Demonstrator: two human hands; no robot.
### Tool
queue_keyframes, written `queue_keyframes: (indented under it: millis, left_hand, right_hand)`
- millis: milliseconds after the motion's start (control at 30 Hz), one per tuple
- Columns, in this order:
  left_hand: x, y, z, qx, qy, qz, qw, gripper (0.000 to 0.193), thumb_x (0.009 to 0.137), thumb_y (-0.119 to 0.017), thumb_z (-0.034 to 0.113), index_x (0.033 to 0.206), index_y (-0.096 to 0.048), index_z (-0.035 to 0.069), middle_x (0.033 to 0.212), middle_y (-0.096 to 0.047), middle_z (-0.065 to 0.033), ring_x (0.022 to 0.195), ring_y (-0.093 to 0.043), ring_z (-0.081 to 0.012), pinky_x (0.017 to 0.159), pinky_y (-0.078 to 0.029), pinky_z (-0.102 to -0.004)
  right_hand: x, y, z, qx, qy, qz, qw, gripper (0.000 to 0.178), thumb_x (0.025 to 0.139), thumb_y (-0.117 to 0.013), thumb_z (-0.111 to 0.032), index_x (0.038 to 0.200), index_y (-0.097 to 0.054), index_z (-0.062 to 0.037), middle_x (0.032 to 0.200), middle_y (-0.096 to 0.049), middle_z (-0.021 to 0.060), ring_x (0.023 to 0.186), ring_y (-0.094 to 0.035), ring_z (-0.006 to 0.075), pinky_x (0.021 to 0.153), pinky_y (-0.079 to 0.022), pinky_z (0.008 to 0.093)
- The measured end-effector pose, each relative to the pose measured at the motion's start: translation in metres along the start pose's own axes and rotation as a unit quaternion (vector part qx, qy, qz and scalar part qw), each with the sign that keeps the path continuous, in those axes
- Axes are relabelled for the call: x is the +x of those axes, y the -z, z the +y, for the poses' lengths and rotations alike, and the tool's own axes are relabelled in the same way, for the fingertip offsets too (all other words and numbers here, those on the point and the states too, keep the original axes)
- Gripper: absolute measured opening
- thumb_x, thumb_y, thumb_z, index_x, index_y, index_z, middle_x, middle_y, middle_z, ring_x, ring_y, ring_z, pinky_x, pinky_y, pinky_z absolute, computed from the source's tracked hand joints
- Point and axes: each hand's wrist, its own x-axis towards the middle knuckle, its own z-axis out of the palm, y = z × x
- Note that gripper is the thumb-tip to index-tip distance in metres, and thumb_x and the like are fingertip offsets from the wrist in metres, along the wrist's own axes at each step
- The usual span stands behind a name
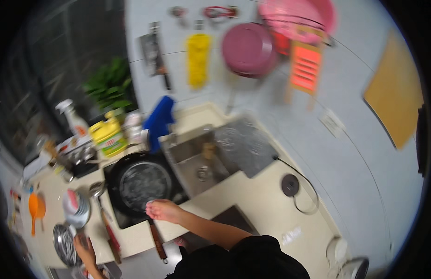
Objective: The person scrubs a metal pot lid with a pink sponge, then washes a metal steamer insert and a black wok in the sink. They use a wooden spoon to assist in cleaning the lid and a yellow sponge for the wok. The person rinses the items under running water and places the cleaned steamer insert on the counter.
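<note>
My right hand (165,211) hangs over the near right rim of a black frying pan (114,186), its fingers pinched together; what they hold, if anything, is too blurred to tell. A shiny, pale-flecked layer covers the pan's bottom, and its wooden handle (157,239) points toward me. At the lower left, my left hand (85,251) is curled round a small whitish thing (73,230) that I cannot make out. Right beside that hand is a round metal dish (58,232) with silvery, unclear contents.
Left of the pan lie a ladle (97,189) with a long handle, stacked bowls (80,215) and an orange scoop (37,207). Behind stand a yellow jug (108,137) and a spray bottle (74,120). A steel sink (190,183) adjoins the pan's right; a black cord (305,179) crosses the counter.
</note>
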Motion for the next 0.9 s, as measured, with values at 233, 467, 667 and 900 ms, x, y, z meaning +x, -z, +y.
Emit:
queue_keyframes:
  millis: [233,467,667,900]
  left_hand:
    - [-0.001,-0.016,0.152,-0.067,-0.183,-0.252,0.948,0.019,0.071,-0.065,0.002,0.087,-0.055,-0.001,0.086,-0.058,-0.0167,0.083,-0.057,-0.0309,0.079,-0.043,-0.0354]
    - [-0.013,-0.014,0.291,-0.007,-0.349,-0.466,0.813,0.027,0.085,-0.058,0.017,0.105,-0.056,-0.003,0.095,-0.063,-0.0217,0.089,-0.059,-0.0370,0.078,-0.044,-0.0403]
    - [-0.070,-0.049,0.369,-0.033,-0.494,-0.535,0.684,0.028,0.085,-0.057,0.018,0.106,-0.057,0.000,0.102,-0.060,-0.0254,0.094,-0.058,-0.0376,0.081,-0.044,-0.0426]
    - [-0.215,-0.051,0.479,-0.036,-0.588,-0.549,0.593,0.024,0.070,-0.071,0.008,0.089,-0.059,0.000,0.080,-0.060,-0.0148,0.075,-0.059,-0.0280,0.068,-0.046,-0.0348]
  right_hand:
    - [-0.222,0.067,-0.005,0.153,0.148,0.005,0.977,0.011,0.087,-0.056,-0.013,0.093,-0.056,-0.0028,0.088,-0.058,0.0069,0.085,-0.057,0.0179,0.078,-0.048,0.0310]
    - [-0.435,0.101,0.102,0.244,0.431,0.266,0.827,0.010,0.088,-0.053,-0.015,0.087,-0.058,-0.0059,0.079,-0.059,0.0036,0.075,-0.058,0.0159,0.071,-0.049,0.0295]
    - [-0.524,0.083,0.214,0.340,0.541,0.288,0.714,0.011,0.089,-0.052,-0.012,0.082,-0.055,-0.0053,0.072,-0.056,0.0009,0.072,-0.057,0.0140,0.071,-0.048,0.0276]
    - [-0.615,0.083,0.307,0.342,0.610,0.284,0.656,0.011,0.088,-0.054,-0.013,0.081,-0.057,-0.0059,0.075,-0.060,0.0036,0.073,-0.058,0.0148,0.071,-0.048,0.0285]
